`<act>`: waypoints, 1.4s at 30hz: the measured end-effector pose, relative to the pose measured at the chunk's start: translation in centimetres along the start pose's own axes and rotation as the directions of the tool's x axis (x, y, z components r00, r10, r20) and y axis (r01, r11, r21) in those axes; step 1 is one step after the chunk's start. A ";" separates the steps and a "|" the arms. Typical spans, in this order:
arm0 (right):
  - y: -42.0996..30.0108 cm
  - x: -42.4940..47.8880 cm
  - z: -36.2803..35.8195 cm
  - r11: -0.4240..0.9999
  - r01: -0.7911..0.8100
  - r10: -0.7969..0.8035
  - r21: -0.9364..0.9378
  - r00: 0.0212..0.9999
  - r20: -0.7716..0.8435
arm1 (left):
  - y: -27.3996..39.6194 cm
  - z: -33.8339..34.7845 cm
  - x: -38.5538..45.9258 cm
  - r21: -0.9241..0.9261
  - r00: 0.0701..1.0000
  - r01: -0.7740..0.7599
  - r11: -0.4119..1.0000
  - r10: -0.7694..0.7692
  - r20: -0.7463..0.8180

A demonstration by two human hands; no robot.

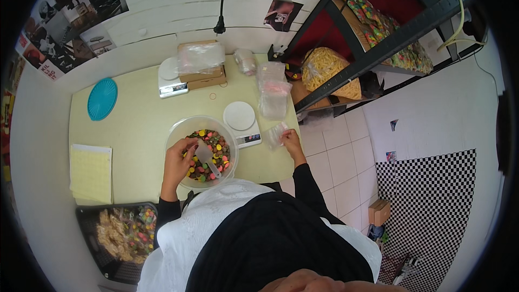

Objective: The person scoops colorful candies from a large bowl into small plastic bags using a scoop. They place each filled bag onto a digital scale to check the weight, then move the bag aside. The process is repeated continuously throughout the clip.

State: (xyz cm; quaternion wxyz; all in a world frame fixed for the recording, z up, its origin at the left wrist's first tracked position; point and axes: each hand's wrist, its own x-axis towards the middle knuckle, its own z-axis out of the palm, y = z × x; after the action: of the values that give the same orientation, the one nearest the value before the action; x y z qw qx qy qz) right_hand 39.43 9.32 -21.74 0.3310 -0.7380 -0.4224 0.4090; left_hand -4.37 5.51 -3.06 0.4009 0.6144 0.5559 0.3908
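Note:
A clear plastic bowl (173, 133) of colourful candy pieces (219, 148) stands at the table's front edge, close to my body. My left hand (179, 160) is over the bowl's left side, fingers bent beside the wide end of a translucent plastic scoop (204, 152). The scoop lies on the candy, its handle pointing to the lower right. Whether my left fingers grip anything is unclear. At the table's right edge, my right hand (291, 141) pinches a small clear plastic bag (275, 136). Between bowl and bag is a white kitchen scale (240, 117).
Stacked clear bags (272, 103) lie behind my right hand. A second scale (169, 71) and a cardboard box (202, 80) stand at the back. At left are a turquoise lid (102, 99), yellow paper sheets (91, 174) and a black crate (91, 227). A metal shelf (330, 94) rises at right.

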 end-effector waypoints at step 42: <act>-25.9 -15.8 8.3 0.483 0.866 -0.836 0.132 0.411 0.365 | 1.0 1.5 1.0 -0.572 0.969 0.201 0.795 -0.245 0.001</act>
State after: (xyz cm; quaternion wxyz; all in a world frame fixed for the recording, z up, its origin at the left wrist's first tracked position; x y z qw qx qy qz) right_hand 18.07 7.39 1.26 0.3746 -0.3384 -0.8086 0.3023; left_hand -2.54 6.32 -2.61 0.5882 0.3823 0.4970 0.5107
